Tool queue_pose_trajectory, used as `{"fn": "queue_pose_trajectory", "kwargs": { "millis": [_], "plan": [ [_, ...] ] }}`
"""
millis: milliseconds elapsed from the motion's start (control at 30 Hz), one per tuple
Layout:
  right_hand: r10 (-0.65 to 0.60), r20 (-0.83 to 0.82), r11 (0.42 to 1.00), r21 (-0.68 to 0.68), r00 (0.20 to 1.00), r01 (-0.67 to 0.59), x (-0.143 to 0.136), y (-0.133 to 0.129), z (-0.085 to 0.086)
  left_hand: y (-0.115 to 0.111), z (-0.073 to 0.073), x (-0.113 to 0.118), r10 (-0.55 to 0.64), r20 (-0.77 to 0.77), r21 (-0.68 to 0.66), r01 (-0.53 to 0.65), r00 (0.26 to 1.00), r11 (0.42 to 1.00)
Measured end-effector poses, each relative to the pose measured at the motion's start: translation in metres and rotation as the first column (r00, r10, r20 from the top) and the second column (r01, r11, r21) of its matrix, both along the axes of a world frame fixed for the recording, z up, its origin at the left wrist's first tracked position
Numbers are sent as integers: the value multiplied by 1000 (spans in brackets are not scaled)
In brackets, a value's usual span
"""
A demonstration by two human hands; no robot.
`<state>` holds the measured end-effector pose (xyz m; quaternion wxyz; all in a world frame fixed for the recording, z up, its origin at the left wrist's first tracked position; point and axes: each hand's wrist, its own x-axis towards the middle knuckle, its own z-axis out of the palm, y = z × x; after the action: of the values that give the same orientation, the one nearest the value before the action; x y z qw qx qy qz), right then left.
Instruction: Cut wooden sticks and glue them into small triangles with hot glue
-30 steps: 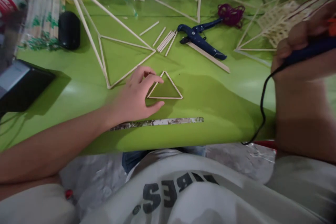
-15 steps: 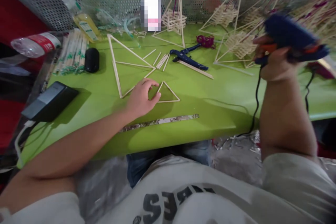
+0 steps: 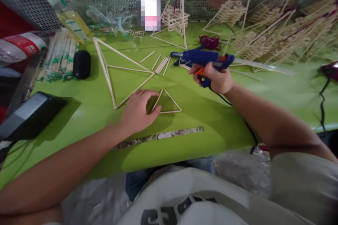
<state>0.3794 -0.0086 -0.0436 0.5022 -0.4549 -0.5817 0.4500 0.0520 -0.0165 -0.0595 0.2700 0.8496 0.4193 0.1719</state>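
1. Here's our left hand (image 3: pixel 137 110), low over the green surface (image 3: pixel 216 119), curled at the left side of the small stick triangle (image 3: pixel 173 100).
2. Its fingers stand parted in a loose curve; we can't quite tell whether the tips touch the wood.
3. And our right hand (image 3: pixel 220 81) has its fingers wrapped round the grip of a blue glue gun (image 3: pixel 202 56), nozzle pointing left, clear glue stick (image 3: pixel 264 66) jutting out behind.
4. The triangle lies between the loose sticks (image 3: pixel 161 65) and the patterned strip (image 3: pixel 169 134).
5. Up and left of it, we have the larger stick frame (image 3: pixel 106 78).
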Motion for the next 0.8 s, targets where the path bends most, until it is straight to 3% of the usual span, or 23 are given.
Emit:
{"fn": "queue_pose_trajectory", "kwargs": {
  "millis": [67,133,233,467,800],
  "plan": [
    [42,-17,995,-94,999,-43,-2,-3,-17,0,2,0,-22,-8,7,22,1000,1000],
    [-2,-47,989,-147,999,-5,-4,-8,-23,1,3,-1,-44,-18,22,44,999,999],
    [-43,-73,977,-211,996,26,-8,-14,-20,1,4,-3,-73,-33,52,74,997,996],
    [74,-22,957,-281,997,-77,0,-30,-21,1,8,-5,-110,-62,51,113,992,992],
    [148,139,957,-269,979,-106,19,-45,-25,0,8,-5,-124,-74,4,124,990,992]
  ]
}}
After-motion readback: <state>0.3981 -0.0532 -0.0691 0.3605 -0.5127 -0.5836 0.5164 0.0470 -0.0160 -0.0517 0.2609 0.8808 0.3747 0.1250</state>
